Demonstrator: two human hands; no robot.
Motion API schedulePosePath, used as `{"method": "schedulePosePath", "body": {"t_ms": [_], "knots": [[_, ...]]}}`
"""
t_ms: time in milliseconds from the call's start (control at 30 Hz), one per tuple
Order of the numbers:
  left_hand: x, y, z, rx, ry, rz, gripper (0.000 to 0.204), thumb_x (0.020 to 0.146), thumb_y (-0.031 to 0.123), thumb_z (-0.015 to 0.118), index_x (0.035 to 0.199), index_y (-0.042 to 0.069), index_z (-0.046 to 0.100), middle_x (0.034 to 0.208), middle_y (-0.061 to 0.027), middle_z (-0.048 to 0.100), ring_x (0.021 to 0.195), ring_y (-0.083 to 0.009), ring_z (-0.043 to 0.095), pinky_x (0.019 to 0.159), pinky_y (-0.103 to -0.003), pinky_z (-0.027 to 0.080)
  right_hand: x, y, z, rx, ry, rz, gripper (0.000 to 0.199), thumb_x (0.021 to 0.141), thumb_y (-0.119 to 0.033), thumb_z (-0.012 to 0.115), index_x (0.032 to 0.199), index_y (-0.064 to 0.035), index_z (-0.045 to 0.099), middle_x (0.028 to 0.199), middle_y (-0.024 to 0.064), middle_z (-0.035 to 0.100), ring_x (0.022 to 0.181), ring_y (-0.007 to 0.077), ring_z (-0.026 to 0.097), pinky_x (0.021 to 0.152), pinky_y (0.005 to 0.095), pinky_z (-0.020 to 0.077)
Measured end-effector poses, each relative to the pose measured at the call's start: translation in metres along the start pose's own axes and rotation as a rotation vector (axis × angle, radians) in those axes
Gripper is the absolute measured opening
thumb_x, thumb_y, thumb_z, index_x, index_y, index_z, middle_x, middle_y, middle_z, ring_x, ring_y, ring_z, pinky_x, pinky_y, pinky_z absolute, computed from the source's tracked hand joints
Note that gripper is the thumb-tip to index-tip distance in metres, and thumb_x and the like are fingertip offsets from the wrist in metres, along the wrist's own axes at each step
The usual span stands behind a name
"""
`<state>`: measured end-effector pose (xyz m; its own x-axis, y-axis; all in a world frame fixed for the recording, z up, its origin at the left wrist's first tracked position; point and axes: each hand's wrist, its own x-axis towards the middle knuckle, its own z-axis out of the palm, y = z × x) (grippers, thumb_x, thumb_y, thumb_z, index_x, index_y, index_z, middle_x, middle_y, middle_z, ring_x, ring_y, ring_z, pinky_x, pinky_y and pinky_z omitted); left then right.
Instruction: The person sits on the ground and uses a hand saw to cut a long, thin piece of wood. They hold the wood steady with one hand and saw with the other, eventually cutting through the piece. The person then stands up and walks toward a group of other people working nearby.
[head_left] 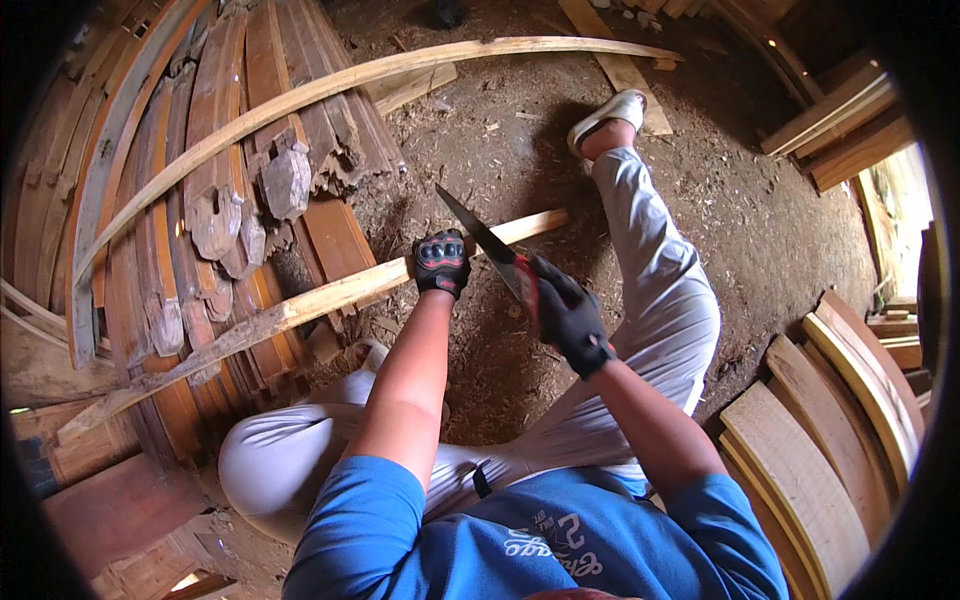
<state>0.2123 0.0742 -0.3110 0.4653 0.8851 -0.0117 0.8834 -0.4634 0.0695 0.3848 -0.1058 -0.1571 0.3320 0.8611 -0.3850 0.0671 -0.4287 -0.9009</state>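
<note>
A long, pale wooden strip [300, 308] slants across in front of me, its left part lying over stacked boards. My left hand [440, 263], in a black glove with red trim, is closed over the strip near its right end. A handsaw [478, 228] with a dark, tapering blade and a red and black handle is in my right hand [572, 318], also gloved in black. Its blade crosses the strip just right of my left hand, tip pointing away and to the left. Whether the teeth touch the wood I cannot tell.
Weathered brown boards [215, 200] are piled at the left, with a long bowed strip [400, 66] across them. More cut planks [800, 470] lie at the lower right, and others [840, 120] at the upper right. Shavings litter the dirt floor [750, 210]. My legs stretch around the work.
</note>
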Motion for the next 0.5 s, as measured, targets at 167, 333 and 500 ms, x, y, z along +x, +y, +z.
{"method": "schedulePosePath", "body": {"t_ms": [167,333,500], "knots": [[-0.005,0.008,0.001,0.052,-0.019,0.018,0.017,0.089,0.021,0.061,0.094,0.014,0.075,0.093,-0.0113,0.077,0.088,-0.0304,0.075,0.079,-0.048,0.055,-0.107,-0.026,-0.08,0.045,-0.037,0.191,0.046,0.107,-0.028,0.054,0.147,-0.0073,0.06,0.093,0.0026,0.069,0.066,0.0081,0.06,0.065,0.028,0.0518],[-0.011,0.0,0.005,0.06,0.01,0.026,0.017,0.09,0.021,0.059,0.094,0.014,0.073,0.092,-0.0121,0.075,0.09,-0.0302,0.074,0.079,-0.048,0.054,-0.069,-0.038,-0.051,-0.083,-0.072,0.159,0.046,0.106,-0.03,0.056,0.144,-0.0054,0.062,0.108,0.0092,0.074,0.083,0.0131,0.066,0.078,0.0315,0.0542],[-0.002,0.019,-0.011,-0.029,-0.053,0.032,0.017,0.085,0.02,0.062,0.094,0.013,0.075,0.093,-0.0136,0.076,0.091,-0.0331,0.074,0.082,-0.047,0.055,0.05,0.052,0.029,-0.096,0.137,-0.271,0.039,0.104,-0.025,0.057,0.138,-0.0088,0.067,0.121,0.0167,0.076,0.11,0.0302,0.074,0.096,0.0377,0.0552]]}}
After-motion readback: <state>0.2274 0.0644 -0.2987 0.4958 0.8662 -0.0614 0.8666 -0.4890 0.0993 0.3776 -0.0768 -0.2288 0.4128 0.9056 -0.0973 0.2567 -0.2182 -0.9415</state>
